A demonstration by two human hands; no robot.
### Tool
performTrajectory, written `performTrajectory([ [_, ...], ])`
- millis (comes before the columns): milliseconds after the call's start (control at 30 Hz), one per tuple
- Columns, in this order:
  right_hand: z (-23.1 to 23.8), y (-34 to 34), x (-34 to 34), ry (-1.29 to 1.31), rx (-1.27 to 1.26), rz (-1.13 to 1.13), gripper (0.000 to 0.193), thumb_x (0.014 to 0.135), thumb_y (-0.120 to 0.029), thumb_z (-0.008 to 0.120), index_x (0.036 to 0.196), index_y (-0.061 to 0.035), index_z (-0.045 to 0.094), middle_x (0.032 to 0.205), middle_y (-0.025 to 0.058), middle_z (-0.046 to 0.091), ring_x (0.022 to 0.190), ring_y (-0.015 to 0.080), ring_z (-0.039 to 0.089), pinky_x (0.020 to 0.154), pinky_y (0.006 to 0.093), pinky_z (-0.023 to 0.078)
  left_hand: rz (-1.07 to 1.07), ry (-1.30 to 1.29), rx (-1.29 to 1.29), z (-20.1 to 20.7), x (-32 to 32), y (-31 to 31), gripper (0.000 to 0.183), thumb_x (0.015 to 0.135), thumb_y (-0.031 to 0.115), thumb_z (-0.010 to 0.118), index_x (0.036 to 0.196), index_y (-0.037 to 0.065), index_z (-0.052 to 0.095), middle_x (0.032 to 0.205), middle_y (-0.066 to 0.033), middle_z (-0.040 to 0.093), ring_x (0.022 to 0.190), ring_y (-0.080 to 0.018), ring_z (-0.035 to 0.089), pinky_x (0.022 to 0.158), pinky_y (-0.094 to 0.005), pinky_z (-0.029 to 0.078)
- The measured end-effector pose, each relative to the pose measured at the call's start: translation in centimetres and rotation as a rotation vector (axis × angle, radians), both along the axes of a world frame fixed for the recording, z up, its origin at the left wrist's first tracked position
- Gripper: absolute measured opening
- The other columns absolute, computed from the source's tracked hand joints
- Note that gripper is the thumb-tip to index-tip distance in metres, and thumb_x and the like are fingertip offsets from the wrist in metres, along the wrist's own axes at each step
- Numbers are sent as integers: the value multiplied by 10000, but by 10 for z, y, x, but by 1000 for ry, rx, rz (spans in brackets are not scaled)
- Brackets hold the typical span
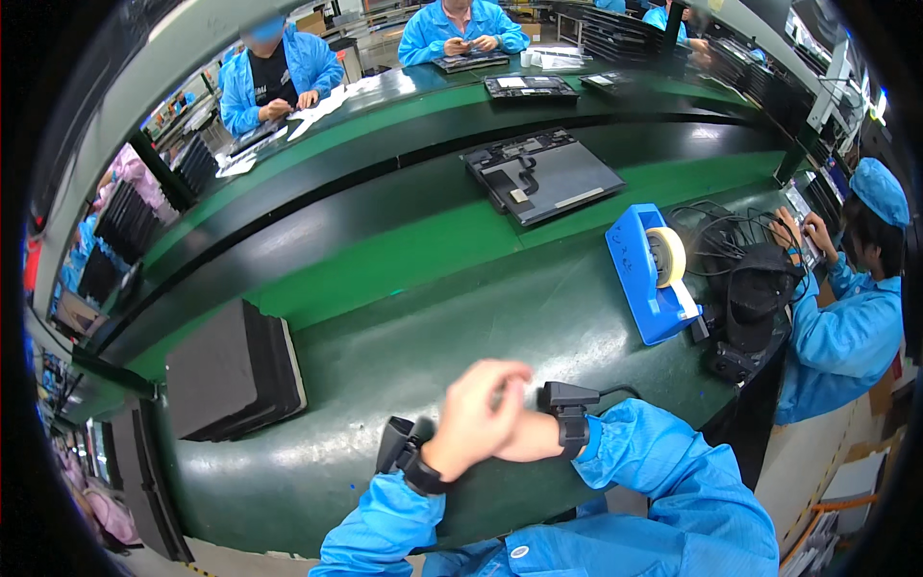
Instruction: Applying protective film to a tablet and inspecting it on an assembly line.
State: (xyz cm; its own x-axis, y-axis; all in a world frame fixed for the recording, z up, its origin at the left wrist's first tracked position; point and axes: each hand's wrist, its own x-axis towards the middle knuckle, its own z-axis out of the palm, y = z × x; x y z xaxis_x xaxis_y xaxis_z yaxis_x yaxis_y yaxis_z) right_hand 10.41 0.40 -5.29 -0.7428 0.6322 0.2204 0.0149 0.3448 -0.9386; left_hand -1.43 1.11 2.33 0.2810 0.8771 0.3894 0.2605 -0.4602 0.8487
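My left hand lies across my right hand above the green work surface. The left fingers curl over and are a little blurred; whatever they may hold is hidden. Behind the left hand, the fingers of my right hand do not show. Each wrist wears a black strap with a small black device: one device is on the left wrist, the other on the right, with a cable running from it. Nearest to the hands on the right stands a blue tape dispenser with a roll of cream tape.
A stack of dark flat panels stands at left. Beyond the green strip lies an opened laptop base. Black cables and a dark headset-like device sit at right, beside a co-worker in blue. Other co-workers sit across the line.
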Motion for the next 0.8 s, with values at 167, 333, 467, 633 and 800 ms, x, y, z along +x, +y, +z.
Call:
performTrajectory([
  [167,36,2,9,-207,-61,1,250,933,-189,494,1113,-19,526,962,164,662,885,314,649,761,392,508,83,-468,-595,14,-6,107,321,927,151,454,1171,-47,521,1060,-166,635,966,-242,623,849,-350,506],
  [333,32,0,7,-194,-50,15,252,933,-206,498,1114,-33,529,963,160,663,868,325,648,753,396,509,119,-563,-780,-16,0,210,387,933,190,420,1178,-103,485,1163,-215,582,1037,-282,594,893,-388,497],
  [467,31,2,7,-173,-39,8,235,930,-208,493,1080,-37,550,891,171,659,822,356,640,731,421,506,250,-381,-886,-26,12,259,430,915,205,438,1210,-108,453,1216,-236,551,1063,-300,581,908,-398,486],
  [633,31,1,13,-118,-16,-17,231,928,-187,484,1057,-8,551,949,183,654,874,368,630,763,420,500,342,-282,-931,-18,39,288,401,879,280,503,1081,-66,515,1101,-186,590,983,-286,591,878,-370,482],
  [800,34,3,15,-117,-44,-15,235,926,-185,486,1058,-1,549,935,194,649,867,375,628,754,436,493,470,-461,-1112,-20,41,306,486,832,415,599,1028,-20,509,933,-114,557,983,-290,569,875,-411,486],
])
